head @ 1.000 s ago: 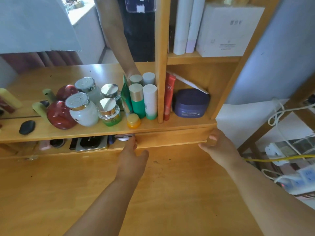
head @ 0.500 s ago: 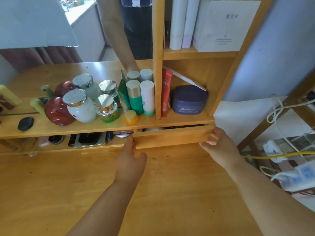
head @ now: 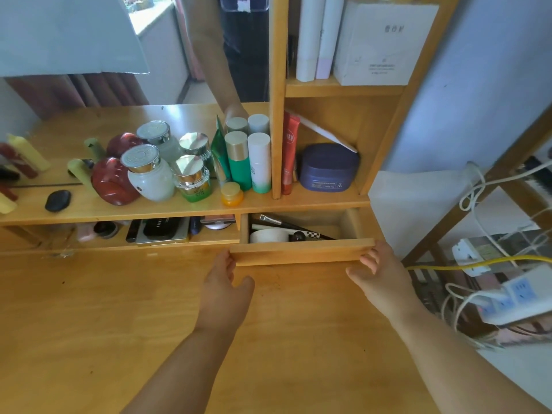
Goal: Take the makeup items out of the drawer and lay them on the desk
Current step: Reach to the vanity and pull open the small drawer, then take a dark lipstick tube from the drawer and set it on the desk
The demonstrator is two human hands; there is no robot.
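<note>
A shallow wooden drawer (head: 301,253) under the shelf stands partly pulled out over the desk (head: 149,324). My left hand (head: 225,289) grips its left front corner and my right hand (head: 378,276) grips its right front corner. Inside lie a makeup brush (head: 276,220), a white round case (head: 268,236), a small dark ball (head: 298,236) and a black stick with a checkered end (head: 313,234). The drawer's rear is hidden under the shelf.
The shelf (head: 179,209) above carries jars and bottles (head: 239,162), a red tube (head: 289,156) and a blue tub (head: 328,168). An open slot at left holds a dark palette (head: 162,231) and compacts. Cables and a power strip (head: 513,297) hang off the desk's right side.
The drawer has slid out toward me, from shut to partly open, with both hands on its front corners. Its contents have come into view.
</note>
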